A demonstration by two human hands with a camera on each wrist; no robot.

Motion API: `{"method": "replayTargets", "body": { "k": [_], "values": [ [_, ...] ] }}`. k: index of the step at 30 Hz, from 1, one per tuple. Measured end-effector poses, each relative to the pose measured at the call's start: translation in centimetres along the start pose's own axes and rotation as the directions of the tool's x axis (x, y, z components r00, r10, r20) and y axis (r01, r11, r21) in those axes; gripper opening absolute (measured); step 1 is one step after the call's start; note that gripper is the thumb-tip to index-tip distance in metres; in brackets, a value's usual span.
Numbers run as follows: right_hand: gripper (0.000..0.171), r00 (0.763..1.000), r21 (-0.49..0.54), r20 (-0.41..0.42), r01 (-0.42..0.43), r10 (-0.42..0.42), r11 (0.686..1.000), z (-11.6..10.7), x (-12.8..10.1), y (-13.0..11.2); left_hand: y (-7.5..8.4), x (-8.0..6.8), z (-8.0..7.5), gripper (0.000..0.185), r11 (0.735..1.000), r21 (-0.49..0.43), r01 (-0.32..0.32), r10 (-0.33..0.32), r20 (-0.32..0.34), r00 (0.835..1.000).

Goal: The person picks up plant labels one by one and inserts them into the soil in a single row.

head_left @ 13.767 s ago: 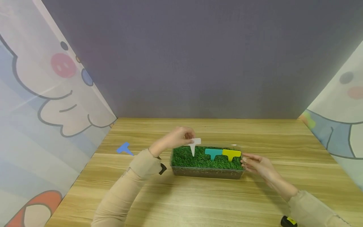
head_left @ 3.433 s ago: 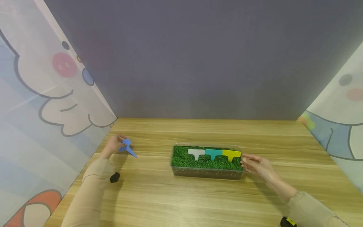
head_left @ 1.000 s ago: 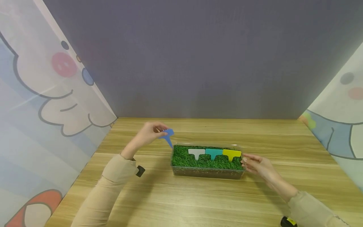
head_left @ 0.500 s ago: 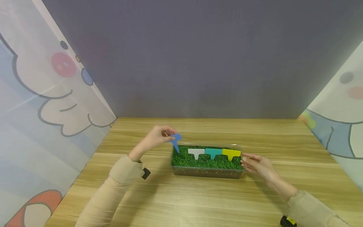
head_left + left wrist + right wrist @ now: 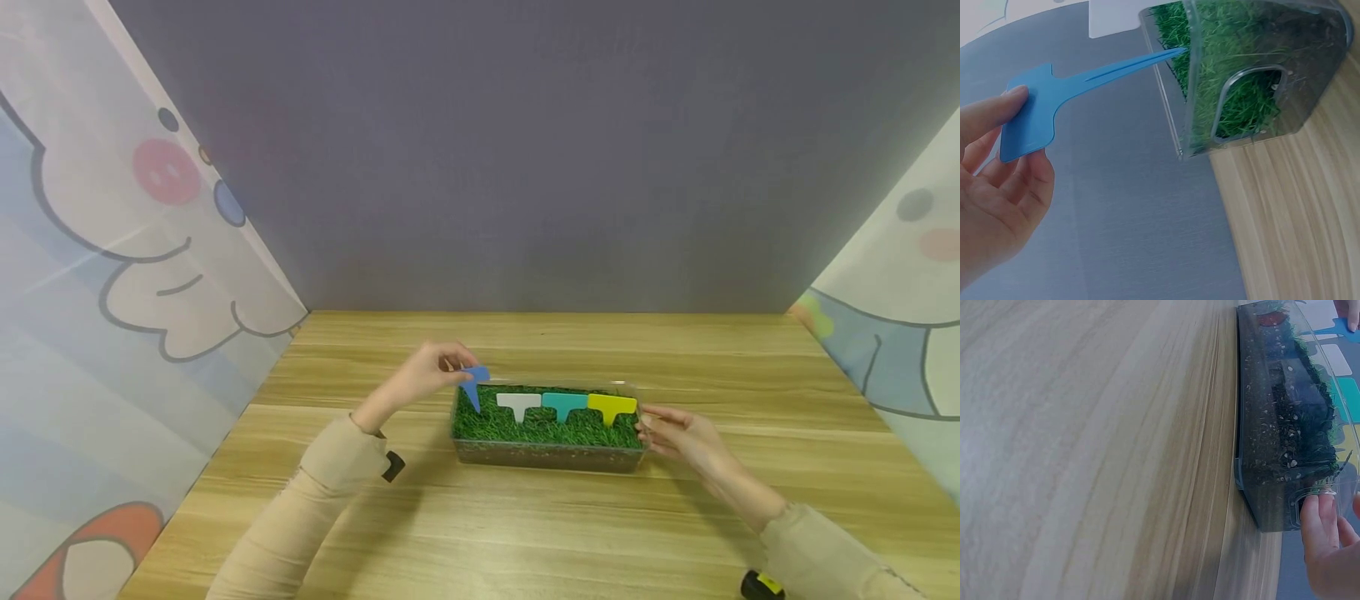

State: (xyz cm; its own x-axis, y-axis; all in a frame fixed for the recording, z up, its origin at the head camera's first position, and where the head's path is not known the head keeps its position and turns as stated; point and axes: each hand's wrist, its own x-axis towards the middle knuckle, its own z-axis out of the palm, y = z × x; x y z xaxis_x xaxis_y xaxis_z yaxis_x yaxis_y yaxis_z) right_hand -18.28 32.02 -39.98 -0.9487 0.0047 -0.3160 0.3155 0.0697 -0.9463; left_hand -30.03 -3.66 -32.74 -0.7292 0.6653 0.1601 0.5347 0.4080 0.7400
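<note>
My left hand [image 5: 431, 373] pinches a blue T-shaped plant label [image 5: 475, 382] by its flat head, thumb on one face. Its pointed stem aims down at the left end of a clear planter box [image 5: 547, 458]; whether the tip touches the green turf [image 5: 487, 427] cannot be told. In the turf stand a white label [image 5: 519, 402], a teal label [image 5: 565, 402] and a yellow label [image 5: 612, 405], side by side. My right hand [image 5: 686, 440] holds the box's right end. In the right wrist view its fingers [image 5: 1321, 522] reach into the handle opening.
The box stands on a wood-grain table [image 5: 525, 533]. Behind rises a plain grey panel [image 5: 525, 167]. Cartoon-printed sheets [image 5: 90, 333] flank both sides. Dark soil with pale specks [image 5: 1272, 406] shows through the box's wall. A black device [image 5: 762, 585] is near the right sleeve.
Earlier the white label went into the turf, then my left hand picked the blue label off the table. It has since carried it right and down over the box's left end. My right hand stays put.
</note>
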Motion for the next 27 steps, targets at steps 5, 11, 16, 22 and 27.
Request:
{"method": "replayTargets", "body": {
  "k": [5, 11, 16, 22, 27],
  "values": [
    [0.063, 1.000, 0.001, -0.001, -0.001, 0.001, 1.000, 0.0, 0.0, 0.0, -0.4, 0.0, 0.4, 0.014, 0.999, 0.038, -0.026, 0.026, 0.002, 1.000],
    [0.062, 1.000, 0.009, 0.002, 0.000, 0.000, 1.000, 0.0, 0.0, 0.0, -0.6, -0.1, 0.7, 0.015, 0.998, 0.055, -0.010, 0.009, 0.018, 1.000],
    [0.062, 1.000, 0.016, 0.002, 0.002, -0.002, 1.000, 0.0, -0.1, 0.0, -0.8, -0.2, 1.0, 0.014, 0.999, 0.054, 0.001, -0.002, 0.021, 1.000],
    [0.061, 1.000, 0.013, -0.006, 0.006, -0.006, 1.000, 0.1, -0.1, 0.0, -1.2, -0.2, 1.4, 0.014, 0.998, 0.062, 0.004, -0.007, 0.037, 0.999],
    [0.063, 1.000, 0.008, -0.016, 0.001, -0.001, 1.000, 0.1, -0.1, 0.0, -1.2, -0.3, 1.7, 0.015, 0.997, 0.072, 0.015, -0.019, 0.055, 0.998]
  ]
}}
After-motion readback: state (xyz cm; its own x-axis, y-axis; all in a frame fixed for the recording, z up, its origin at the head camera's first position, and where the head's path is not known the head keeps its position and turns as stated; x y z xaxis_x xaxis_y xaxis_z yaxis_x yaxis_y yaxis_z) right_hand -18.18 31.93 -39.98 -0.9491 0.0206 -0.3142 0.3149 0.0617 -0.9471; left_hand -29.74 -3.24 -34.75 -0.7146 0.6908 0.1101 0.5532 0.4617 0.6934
